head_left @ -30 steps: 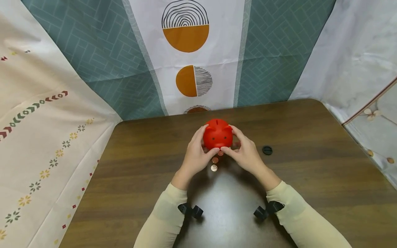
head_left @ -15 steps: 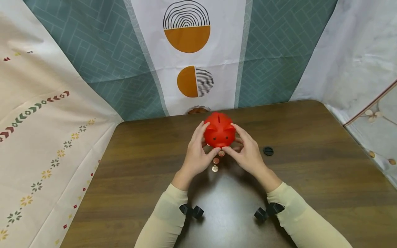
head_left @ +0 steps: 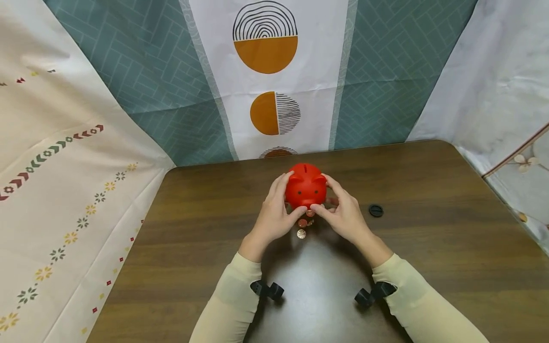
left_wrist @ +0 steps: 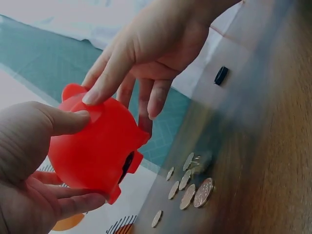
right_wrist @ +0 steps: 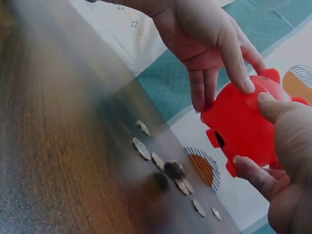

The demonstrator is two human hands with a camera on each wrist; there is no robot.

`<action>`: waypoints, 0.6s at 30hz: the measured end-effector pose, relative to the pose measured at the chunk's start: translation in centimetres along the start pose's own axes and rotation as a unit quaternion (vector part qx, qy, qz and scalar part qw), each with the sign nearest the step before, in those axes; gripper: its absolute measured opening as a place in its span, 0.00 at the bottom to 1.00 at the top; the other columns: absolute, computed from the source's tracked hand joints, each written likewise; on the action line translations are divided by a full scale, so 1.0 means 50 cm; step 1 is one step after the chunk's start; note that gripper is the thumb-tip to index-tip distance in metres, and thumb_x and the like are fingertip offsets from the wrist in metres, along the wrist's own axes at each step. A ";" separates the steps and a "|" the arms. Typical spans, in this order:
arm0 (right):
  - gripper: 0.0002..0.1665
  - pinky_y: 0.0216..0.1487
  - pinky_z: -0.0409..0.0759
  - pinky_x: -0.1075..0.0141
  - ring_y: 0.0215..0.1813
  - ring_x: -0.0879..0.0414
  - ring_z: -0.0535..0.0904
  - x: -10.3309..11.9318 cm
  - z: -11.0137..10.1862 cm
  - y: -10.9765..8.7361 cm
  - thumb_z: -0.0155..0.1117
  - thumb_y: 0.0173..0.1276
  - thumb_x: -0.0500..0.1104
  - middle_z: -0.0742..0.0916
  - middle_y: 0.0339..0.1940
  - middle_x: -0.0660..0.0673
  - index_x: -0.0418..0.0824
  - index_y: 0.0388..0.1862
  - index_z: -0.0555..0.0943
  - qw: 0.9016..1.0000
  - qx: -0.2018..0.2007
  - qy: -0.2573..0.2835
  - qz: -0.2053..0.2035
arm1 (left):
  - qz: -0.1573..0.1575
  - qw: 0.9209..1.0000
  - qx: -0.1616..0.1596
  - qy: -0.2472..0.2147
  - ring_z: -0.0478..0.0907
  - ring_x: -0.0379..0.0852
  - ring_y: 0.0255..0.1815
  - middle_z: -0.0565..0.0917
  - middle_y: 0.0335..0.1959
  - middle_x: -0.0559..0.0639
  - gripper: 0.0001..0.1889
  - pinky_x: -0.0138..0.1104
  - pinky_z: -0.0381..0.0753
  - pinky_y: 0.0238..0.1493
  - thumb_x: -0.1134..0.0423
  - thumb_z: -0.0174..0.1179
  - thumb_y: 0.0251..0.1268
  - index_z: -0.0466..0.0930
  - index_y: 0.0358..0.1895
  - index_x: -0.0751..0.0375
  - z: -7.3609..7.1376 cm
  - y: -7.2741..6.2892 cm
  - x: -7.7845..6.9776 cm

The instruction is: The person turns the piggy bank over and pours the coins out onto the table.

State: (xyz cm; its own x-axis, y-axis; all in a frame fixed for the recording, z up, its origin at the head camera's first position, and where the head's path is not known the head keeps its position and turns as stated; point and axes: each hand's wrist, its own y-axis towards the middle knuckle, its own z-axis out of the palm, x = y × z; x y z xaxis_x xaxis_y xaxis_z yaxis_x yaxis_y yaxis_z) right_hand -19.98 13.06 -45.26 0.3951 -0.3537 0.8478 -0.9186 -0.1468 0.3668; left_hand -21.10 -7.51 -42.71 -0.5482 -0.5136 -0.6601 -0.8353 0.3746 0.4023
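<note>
A red piggy bank (head_left: 306,188) hangs over the table between both hands, its snout toward me and the coin slot on top. My left hand (head_left: 274,212) grips one side of it, my right hand (head_left: 343,214) the other, with both thumbs on the front near the snout. Underneath, a dark round opening (left_wrist: 127,164) shows between its feet. Several coins (left_wrist: 187,197) lie on the wood below, copper and gold in colour. In the right wrist view a blurred coin (right_wrist: 174,169) appears below the opening.
A black round plug (head_left: 376,210) lies on the brown wooden table (head_left: 206,238) to the right of my right hand. Patterned cloth (head_left: 274,114) hangs behind the table's far edge, and more cloth hangs at both sides.
Both hands keep hold of the piggy bank; it tilted up and away half a second ago and has come back down. Another gold coin now shows beside the copper ones.
</note>
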 end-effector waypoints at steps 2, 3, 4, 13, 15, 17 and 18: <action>0.47 0.33 0.85 0.63 0.45 0.42 0.84 0.001 0.000 0.001 0.74 0.58 0.45 0.75 0.64 0.42 0.54 0.74 0.61 1.000 -0.002 0.001 -0.002 | -0.003 1.000 0.000 -0.007 0.68 0.49 0.62 0.57 0.72 0.50 0.44 0.41 0.81 0.50 0.63 0.69 0.56 0.52 0.74 0.51 0.000 0.001 -0.002; 0.47 0.33 0.85 0.62 0.45 0.41 0.84 0.001 0.000 0.002 0.74 0.58 0.43 0.75 0.64 0.41 0.52 0.74 0.62 1.000 -0.005 0.002 -0.006 | -0.004 1.000 -0.001 -0.011 0.68 0.49 0.62 0.57 0.72 0.50 0.45 0.41 0.81 0.50 0.63 0.69 0.56 0.52 0.74 0.51 0.000 0.001 -0.003; 0.47 0.32 0.85 0.60 0.45 0.40 0.84 0.000 0.000 0.002 0.74 0.57 0.42 0.75 0.64 0.40 0.51 0.74 0.62 1.000 -0.009 0.004 -0.013 | -0.001 1.000 -0.006 -0.013 0.69 0.49 0.62 0.57 0.72 0.50 0.45 0.41 0.81 0.50 0.64 0.69 0.56 0.52 0.74 0.51 0.000 0.001 -0.005; 0.53 0.40 0.84 0.55 0.50 0.45 0.82 0.026 -0.015 0.003 0.79 0.48 0.35 0.71 0.69 0.41 0.43 0.73 0.63 0.982 -0.080 -0.059 -0.160 | 0.098 0.988 -0.104 -0.057 0.78 0.50 0.55 0.56 0.74 0.52 0.44 0.39 0.82 0.48 0.63 0.72 0.52 0.59 0.72 0.54 0.003 0.004 -0.030; 0.54 0.38 0.85 0.56 0.48 0.46 0.83 0.025 -0.018 0.003 0.79 0.50 0.38 0.73 0.66 0.42 0.48 0.74 0.62 0.986 -0.064 -0.062 -0.140 | 0.081 0.991 -0.094 -0.055 0.78 0.49 0.54 0.59 0.72 0.51 0.44 0.37 0.83 0.46 0.62 0.72 0.52 0.59 0.72 0.54 0.003 0.004 -0.029; 0.53 0.36 0.85 0.56 0.45 0.46 0.84 0.020 -0.018 0.002 0.78 0.53 0.42 0.75 0.63 0.42 0.51 0.75 0.61 0.992 -0.040 -0.057 -0.102 | 0.048 0.995 -0.072 -0.049 0.78 0.47 0.52 0.62 0.70 0.49 0.44 0.36 0.83 0.44 0.61 0.72 0.53 0.58 0.73 0.53 0.003 0.003 -0.025; 0.53 0.36 0.85 0.56 0.44 0.46 0.85 0.018 -0.018 0.001 0.77 0.53 0.44 0.76 0.62 0.42 0.53 0.75 0.60 0.995 -0.030 -0.054 -0.081 | 0.033 0.996 -0.061 -0.048 0.77 0.47 0.52 0.63 0.69 0.47 0.44 0.35 0.83 0.44 0.61 0.72 0.53 0.57 0.73 0.52 0.003 0.003 -0.023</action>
State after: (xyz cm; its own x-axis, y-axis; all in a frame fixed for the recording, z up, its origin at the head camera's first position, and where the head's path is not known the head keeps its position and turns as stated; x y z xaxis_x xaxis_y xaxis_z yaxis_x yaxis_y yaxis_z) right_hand -19.66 13.58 -44.13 0.5320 -0.4274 0.7309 -0.8398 -0.1559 0.5201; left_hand -20.58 -6.78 -42.00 -0.6009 -0.4117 -0.6852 -0.7994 0.3056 0.5174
